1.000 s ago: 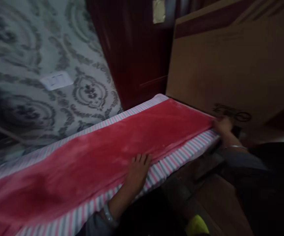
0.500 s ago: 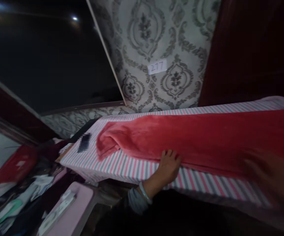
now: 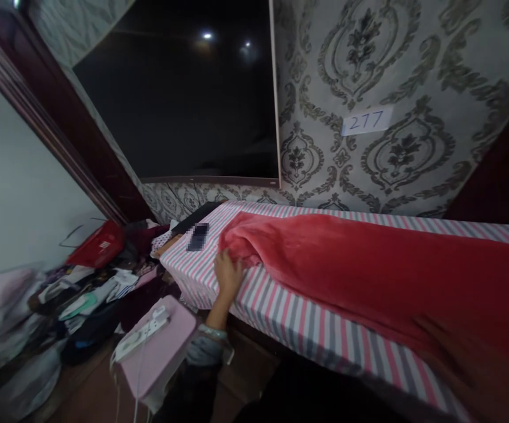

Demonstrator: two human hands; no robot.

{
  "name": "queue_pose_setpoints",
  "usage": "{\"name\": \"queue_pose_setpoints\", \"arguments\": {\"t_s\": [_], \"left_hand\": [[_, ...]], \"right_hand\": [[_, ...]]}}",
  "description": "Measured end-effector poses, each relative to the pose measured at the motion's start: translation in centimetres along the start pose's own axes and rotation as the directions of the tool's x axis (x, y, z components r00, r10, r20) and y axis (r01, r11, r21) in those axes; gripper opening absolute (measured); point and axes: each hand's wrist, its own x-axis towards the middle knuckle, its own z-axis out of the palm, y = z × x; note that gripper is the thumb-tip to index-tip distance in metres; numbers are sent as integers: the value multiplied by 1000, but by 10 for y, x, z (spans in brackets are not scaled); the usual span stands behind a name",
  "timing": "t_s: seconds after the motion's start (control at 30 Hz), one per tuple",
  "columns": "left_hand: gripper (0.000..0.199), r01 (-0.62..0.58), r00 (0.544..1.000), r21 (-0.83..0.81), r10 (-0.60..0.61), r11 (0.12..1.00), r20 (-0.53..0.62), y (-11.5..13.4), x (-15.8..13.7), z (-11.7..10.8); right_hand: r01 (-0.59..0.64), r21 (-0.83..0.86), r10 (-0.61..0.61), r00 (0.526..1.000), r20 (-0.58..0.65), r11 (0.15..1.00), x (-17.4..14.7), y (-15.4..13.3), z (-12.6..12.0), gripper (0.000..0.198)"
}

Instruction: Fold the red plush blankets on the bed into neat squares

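Observation:
A long red plush blanket point(image 3: 369, 264) lies along a table covered with a striped cloth point(image 3: 290, 314). Its left end is rumpled and curled over. There my left hand point(image 3: 228, 275) is closed on the front corner, fingers bent over the fabric. My right hand point(image 3: 470, 367), blurred and dim at the lower right, lies over the blanket's near edge with its fingers stretched out. The blanket's right end runs out of the picture.
A dark, pixelated rectangle point(image 3: 198, 237) lies on the cloth's left end. A pink stool point(image 3: 170, 346) holding a white power strip point(image 3: 142, 333) stands below. Piled clothes point(image 3: 100, 299) and a red bag point(image 3: 100, 244) are further left. A large television point(image 3: 193, 106) hangs behind.
The view has swung left. My left hand has moved from the middle of the blanket's near edge to its rumpled left corner. My right hand is still by the near edge at the right.

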Motion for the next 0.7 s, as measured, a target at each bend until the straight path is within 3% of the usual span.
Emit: {"name": "queue_pose_setpoints", "arguments": {"t_s": [0.07, 0.17, 0.33, 0.53, 0.63, 0.7], "left_hand": [[36, 76, 997, 6, -76, 997, 26, -25, 14, -13], [36, 159, 982, -5, -157, 987, 102, -44, 30, -14], [27, 326, 940, -49, -319, 944, 118, -46, 57, 10], [21, 416, 909, -307, -397, 856, 127, -46, 75, 29], [11, 450, 892, -446, -417, 774, 175, -56, 93, 17], [15, 461, 884, -500, -426, 733, 192, -68, 111, -1]], "right_hand": [[1, 4, -1, 1000, -5, 1000, 1, 0, 0, 69], [10, -4, -10, 1000, 15, 1000, 2, 2, 2, 71], [45, -101, -40, 998, 46, 994, 1, 0, -2, 61], [110, -268, -96, 993, 65, 957, 14, -18, -8, 55], [110, -276, -91, 993, 80, 955, 19, -17, -11, 54], [35, -288, -21, 998, 51, 957, 20, -11, -14, 51]]}}
